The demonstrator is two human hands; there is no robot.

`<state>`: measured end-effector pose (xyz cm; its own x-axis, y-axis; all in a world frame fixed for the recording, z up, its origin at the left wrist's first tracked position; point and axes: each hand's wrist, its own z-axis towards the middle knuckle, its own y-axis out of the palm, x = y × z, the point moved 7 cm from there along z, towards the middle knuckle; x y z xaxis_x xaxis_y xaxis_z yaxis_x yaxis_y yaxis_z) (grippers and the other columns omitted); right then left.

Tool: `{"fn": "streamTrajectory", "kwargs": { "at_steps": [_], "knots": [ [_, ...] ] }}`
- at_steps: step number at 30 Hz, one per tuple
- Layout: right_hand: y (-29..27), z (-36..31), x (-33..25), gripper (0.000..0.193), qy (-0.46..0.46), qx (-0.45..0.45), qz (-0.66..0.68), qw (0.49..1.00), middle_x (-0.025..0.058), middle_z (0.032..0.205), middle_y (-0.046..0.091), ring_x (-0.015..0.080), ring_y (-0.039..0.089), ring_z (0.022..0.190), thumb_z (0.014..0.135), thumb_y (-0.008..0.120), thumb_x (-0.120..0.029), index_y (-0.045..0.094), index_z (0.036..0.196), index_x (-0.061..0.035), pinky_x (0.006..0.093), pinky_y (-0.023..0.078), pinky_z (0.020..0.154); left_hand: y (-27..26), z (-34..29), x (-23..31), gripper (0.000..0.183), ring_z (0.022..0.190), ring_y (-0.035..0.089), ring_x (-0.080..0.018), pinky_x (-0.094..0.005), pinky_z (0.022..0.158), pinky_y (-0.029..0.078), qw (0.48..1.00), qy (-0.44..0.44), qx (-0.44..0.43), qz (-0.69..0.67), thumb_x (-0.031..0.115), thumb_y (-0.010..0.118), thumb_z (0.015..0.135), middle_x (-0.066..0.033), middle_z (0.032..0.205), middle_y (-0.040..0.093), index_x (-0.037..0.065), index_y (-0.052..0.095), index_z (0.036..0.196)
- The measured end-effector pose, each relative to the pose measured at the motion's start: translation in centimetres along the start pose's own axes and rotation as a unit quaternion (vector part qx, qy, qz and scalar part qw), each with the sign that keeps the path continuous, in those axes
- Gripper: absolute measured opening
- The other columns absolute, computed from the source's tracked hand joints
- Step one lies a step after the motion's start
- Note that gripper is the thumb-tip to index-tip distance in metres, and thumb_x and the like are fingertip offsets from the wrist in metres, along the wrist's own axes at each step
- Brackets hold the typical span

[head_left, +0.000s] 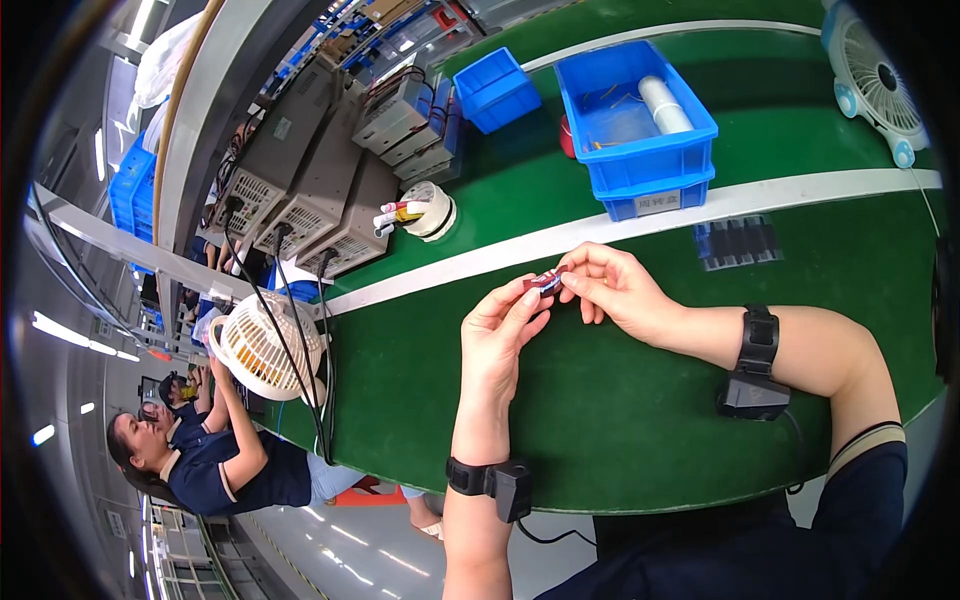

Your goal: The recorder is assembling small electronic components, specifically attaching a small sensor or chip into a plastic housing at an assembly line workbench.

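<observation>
Over the near part of a long green tabletop [620, 420], the person's two bare forearms are reaching forward, each wearing a black strap with a boxy black device: one strap [487, 478] on the left wrist, another [752, 362] on the right forearm. The left hand [500, 318] is pinching one end of a small, flat, dark-red piece with a blue-and-white stripe [545, 283] between thumb and fingers. The right hand [612, 288] is closing its thumb and fingertips on the other end, so the hands are nearly meeting, and the piece is sitting between them, raised above the green surface. Beyond the right hand, a row of flat black strips [742, 243] is lying on the table. Past a white band crossing the tabletop, an open blue plastic bin [650, 165] is holding a white cylindrical roll [664, 105]. To its left, a round white cup [436, 215] is holding pens, and grey metal equipment boxes [330, 215] are standing behind it. Farther back, a smaller blue plastic bin [496, 92] is resting on the table. At far right, a white fan with pale-blue feet [880, 80] is standing.
</observation>
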<state>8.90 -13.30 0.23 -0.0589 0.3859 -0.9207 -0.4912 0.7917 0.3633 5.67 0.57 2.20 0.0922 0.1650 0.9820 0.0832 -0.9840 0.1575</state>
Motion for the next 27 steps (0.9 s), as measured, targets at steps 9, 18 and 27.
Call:
{"fn": "streamTrajectory", "kwargs": {
  "at_steps": [9, 18, 27],
  "knots": [
    [-0.2, 0.0, -0.7, 0.022, -0.032, 0.018, 0.009, 0.999, 0.0014, 0.078, 0.058, 0.005, 0.049, 0.055, 0.088, 0.056, -0.019, 0.059, 0.1, -0.002, 0.0181, 0.04, 0.049, 0.4, 0.2, 1.2, 0.014, 0.084, 0.062, -0.0152, -0.0239, 0.076, 0.05, 0.992, 0.095, -0.002, 0.083, 0.0, 0.063, 0.079, -0.0106, 0.097, 0.061, -0.002, 0.063, 0.093],
    [0.0, -0.5, -2.9, 0.013, -0.122, 0.035, -0.041, 0.991, 0.0051, 0.088, 0.056, 0.007, 0.054, 0.06, 0.083, 0.061, -0.008, 0.065, 0.092, 0.0005, 0.0177, 0.043, 0.052, 0.9, -0.7, 3.6, 0.009, 0.081, 0.062, -0.0192, -0.0266, 0.075, 0.052, 0.963, 0.242, -0.037, 0.11, -0.008, 0.06, 0.077, -0.0125, 0.091, 0.059, -0.005, 0.063, 0.086],
    [1.0, -0.7, -4.9, 0.011, -0.168, -0.004, -0.017, 0.986, 0.0077, 0.09, 0.056, 0.0143, 0.062, 0.08, 0.083, 0.057, 0.0, 0.063, 0.091, 0.0045, 0.0236, 0.052, 0.074, 1.0, -1.0, 4.2, 0.006, 0.08, 0.063, -0.0226, -0.0314, 0.076, 0.054, 0.964, 0.254, -0.066, 0.045, -0.009, 0.059, 0.077, -0.0139, 0.088, 0.059, -0.005, 0.062, 0.081]
  ]
}}
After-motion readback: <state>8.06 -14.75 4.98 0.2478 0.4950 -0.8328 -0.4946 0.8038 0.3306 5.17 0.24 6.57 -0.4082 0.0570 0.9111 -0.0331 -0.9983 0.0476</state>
